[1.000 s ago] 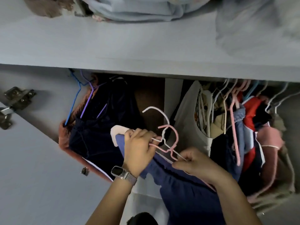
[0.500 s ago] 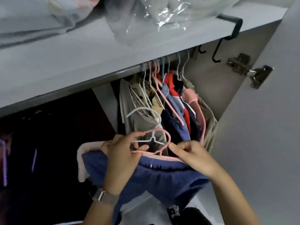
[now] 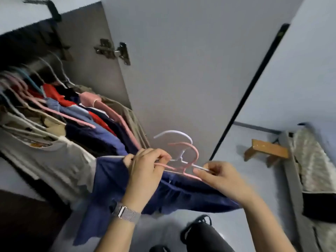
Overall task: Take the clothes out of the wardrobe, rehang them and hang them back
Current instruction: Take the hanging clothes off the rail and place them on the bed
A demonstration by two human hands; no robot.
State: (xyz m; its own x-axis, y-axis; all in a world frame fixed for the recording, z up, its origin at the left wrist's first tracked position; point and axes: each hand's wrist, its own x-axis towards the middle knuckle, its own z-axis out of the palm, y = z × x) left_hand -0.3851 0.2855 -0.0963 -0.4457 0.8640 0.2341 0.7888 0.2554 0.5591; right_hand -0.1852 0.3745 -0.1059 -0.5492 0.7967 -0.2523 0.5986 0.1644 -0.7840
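A navy blue garment [image 3: 174, 195] hangs from a pink hanger [image 3: 189, 153], with a white hanger [image 3: 174, 133] beside it, both held out in front of the open wardrobe door [image 3: 181, 70]. My left hand [image 3: 147, 171], with a watch on its wrist, grips the hangers' left arms and the garment's edge. My right hand [image 3: 221, 177] pinches the right arms of the hangers. Several clothes [image 3: 76, 120] on pink and white hangers hang in the wardrobe at the left.
A hinge [image 3: 112, 50] sits on the wardrobe door's inner edge. A small wooden stool [image 3: 265, 151] stands on the floor at the right, next to a patterned mattress or cover [image 3: 314, 164]. Dark shoes [image 3: 198, 230] lie on the floor below my arms.
The view has swung to the right, away from the wardrobe's inside toward the door and the room. Both hands carried the blue garment and the two hangers out and to the right.
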